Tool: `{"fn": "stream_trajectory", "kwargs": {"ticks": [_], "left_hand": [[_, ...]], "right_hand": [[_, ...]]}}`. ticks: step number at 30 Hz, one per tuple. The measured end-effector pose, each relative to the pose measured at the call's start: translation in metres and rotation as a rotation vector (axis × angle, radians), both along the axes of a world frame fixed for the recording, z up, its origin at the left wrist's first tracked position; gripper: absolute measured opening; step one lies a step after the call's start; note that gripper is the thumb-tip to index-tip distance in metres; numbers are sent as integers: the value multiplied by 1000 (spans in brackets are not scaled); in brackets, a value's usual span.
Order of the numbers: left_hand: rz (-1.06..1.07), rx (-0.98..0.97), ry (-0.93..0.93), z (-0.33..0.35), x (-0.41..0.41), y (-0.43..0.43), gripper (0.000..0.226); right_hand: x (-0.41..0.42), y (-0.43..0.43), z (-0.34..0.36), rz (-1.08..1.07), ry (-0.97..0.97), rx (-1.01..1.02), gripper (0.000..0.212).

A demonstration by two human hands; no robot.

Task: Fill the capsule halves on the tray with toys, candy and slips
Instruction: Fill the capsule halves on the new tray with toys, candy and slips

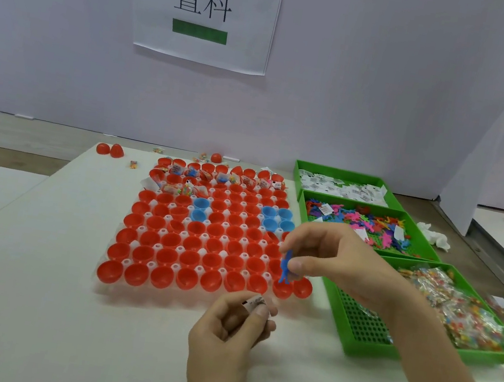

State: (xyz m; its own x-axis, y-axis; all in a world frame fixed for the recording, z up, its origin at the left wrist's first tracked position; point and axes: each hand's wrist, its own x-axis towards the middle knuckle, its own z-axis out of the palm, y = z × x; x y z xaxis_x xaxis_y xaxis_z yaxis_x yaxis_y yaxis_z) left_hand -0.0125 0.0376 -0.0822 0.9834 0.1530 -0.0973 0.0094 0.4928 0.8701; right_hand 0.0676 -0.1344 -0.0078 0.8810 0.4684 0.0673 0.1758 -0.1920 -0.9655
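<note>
1. My right hand (332, 261) pinches a blue toy (285, 267) between thumb and fingers, low over the near right corner of the tray (160, 295).
2. My left hand (228, 323), nearer me above the tabletop (55, 324), is curled round a folded slip (253, 302), whose printed end pokes out beside the thumb.
3. The step in hand, as I judge it, is loading a red half (282, 289) at that corner. Only the far rows (213, 177) show toys, candy and slips, so most of the tray is unfilled.
4. The next move calls for lowering the toy into the half and letting go, then dropping the slip after it. Candy would have to come from the candy bin (352, 341), the nearest green one on my right.
5. Hard to make out:
   - exactly which half lies under the toy, since my fingers cover part of that corner;
   - the slip's print, which is blurred;
   - the loose packets beyond the candy bin, which smear at the frame's edge.
</note>
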Motion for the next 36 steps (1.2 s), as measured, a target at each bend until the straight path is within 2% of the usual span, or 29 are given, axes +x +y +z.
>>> {"fn": "stream_trajectory", "kwargs": {"ticks": [8,17,26,28,31,34,36], "left_hand": [[8,82,-17,2,0,1,25],[-8,21,77,4,0,2,23],[2,154,-43,3,-4,0,22],[-14,142,-36,3,-4,0,23],[-60,134,-36,3,-5,-1,22],[-97,149,-44,2,-5,-1,21],[-108,145,-46,2,-5,-1,22]], "right_hand": [[-8,16,-3,247,32,-33,18],[-6,24,-9,114,-176,-243,13],[-6,20,-8,87,-221,-270,11],[-4,10,-2,-7,-218,-226,7],[5,-20,5,-328,-288,-225,5],[15,-56,0,-556,-306,-525,12],[15,-75,-6,-524,-202,-755,19]]}}
